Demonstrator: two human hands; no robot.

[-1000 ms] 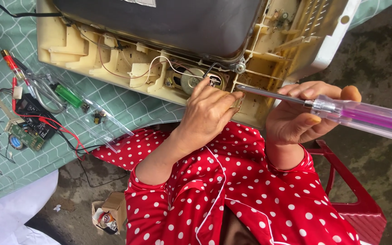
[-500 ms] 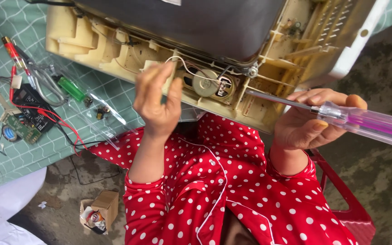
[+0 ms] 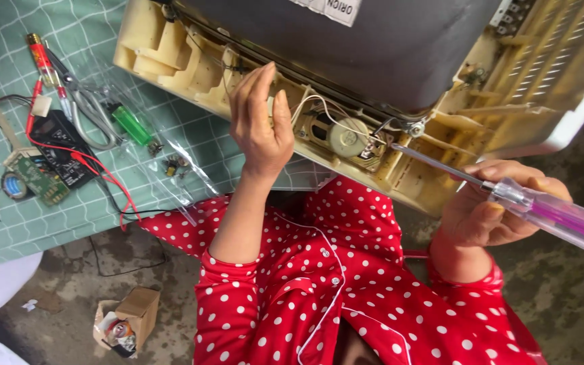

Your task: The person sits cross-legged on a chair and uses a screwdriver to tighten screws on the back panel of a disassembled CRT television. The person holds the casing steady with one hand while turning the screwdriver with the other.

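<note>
A big opened television set with a yellowed cream plastic frame [image 3: 441,182] and a dark grey picture tube [image 3: 346,54] lies across the far edge of the green checked mat [image 3: 8,40]; it looks heavy and stiff, the tube fragile, best gripped by the frame's ribs. A white rectangular label [image 3: 336,8] sits on the tube near the top edge. The right hand [image 3: 488,213] closes around a long screwdriver with a clear purple handle [image 3: 562,223], its shaft tip at a screw beside the round grey speaker [image 3: 347,137]. The left hand [image 3: 259,122] rests on the frame's near edge, fingers together and curled, seemingly pinching something small and pale. A small brown cardboard box [image 3: 133,312] lies on the floor.
</note>
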